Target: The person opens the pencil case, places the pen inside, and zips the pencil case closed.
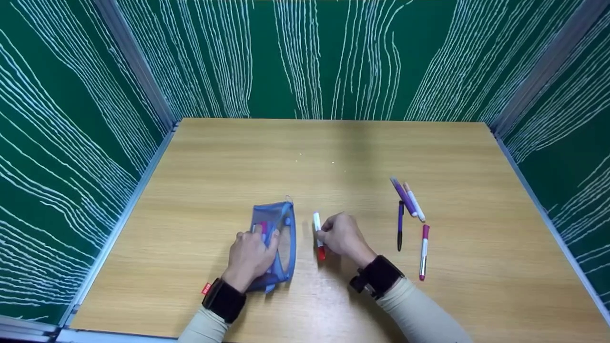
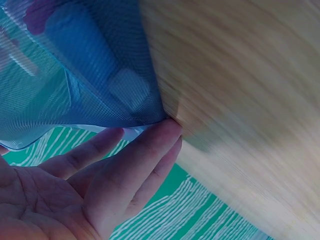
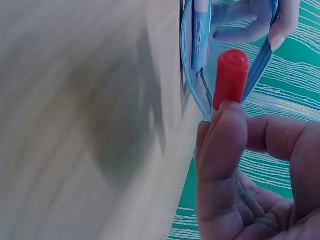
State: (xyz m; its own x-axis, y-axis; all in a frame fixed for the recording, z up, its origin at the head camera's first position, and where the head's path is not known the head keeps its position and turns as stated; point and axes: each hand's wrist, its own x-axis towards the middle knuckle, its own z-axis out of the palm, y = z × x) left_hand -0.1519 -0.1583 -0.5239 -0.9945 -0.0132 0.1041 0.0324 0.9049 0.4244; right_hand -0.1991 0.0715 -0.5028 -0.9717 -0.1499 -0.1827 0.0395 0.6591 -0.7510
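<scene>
A blue mesh pencil case point(image 1: 292, 252) lies on the table with its mouth parted and several pens inside. My left hand point(image 1: 252, 257) holds its near side, thumb by the opening; in the left wrist view the fingertips are at the mesh edge. Just right of the case, my right hand point(image 1: 345, 236) pinches a white marker point(image 1: 317, 221) between thumb and fingers. Its red cap point(image 3: 231, 77) points towards the case mouth in the right wrist view. Part of the marker's body is hidden by my fingers.
To the right lie a purple marker point(image 1: 403, 197), a white marker with a peach cap point(image 1: 414, 202), a slim purple-and-black pen point(image 1: 400, 228) and a magenta-capped marker point(image 1: 424, 250). Green walls with white lines point(image 1: 305, 57) border the wooden table point(image 1: 238, 157).
</scene>
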